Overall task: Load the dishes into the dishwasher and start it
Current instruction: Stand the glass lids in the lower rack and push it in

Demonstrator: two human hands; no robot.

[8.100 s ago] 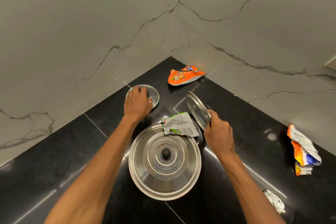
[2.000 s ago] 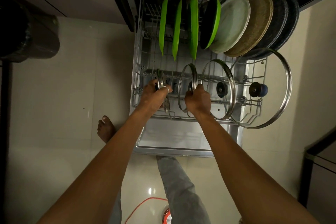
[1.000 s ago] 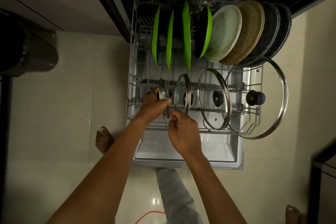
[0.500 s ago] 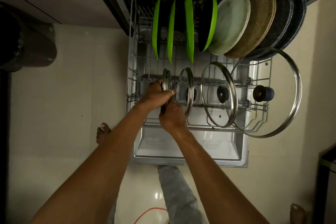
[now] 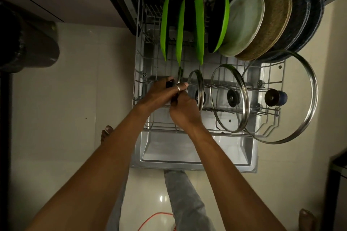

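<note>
Both hands on the smallest steel-rimmed glass lid [image 5: 179,77]: left hand [image 5: 159,93] grips its top edge, right hand [image 5: 185,108] closed low on it, seating it upright between tines of the pulled-out wire dishwasher rack [image 5: 138,47], left of three standing lids.

Dim, warm indoor light with heavy shadow at the frame's edges

The floor [image 5: 78,84] left of the dishwasher rack [image 5: 139,47] is evenly but weakly lit, fading to near black at the far left; one small bright glare spot [image 5: 161,198] sits on the glossy tile below the rack. Behind the rack the dishwasher interior is almost black (detail there is lost). The green plates [image 5: 199,24] stay vivid, and thin highlights run along the steel rim of the largest glass lid [image 5: 314,88] at the rack's right end. Wide-angle distortion bends the rack's sides and stretches the forearms towards the bottom corners. The hands [image 5: 169,97] at the rack's front are slightly soft; the focus elsewhere is fair.
</note>
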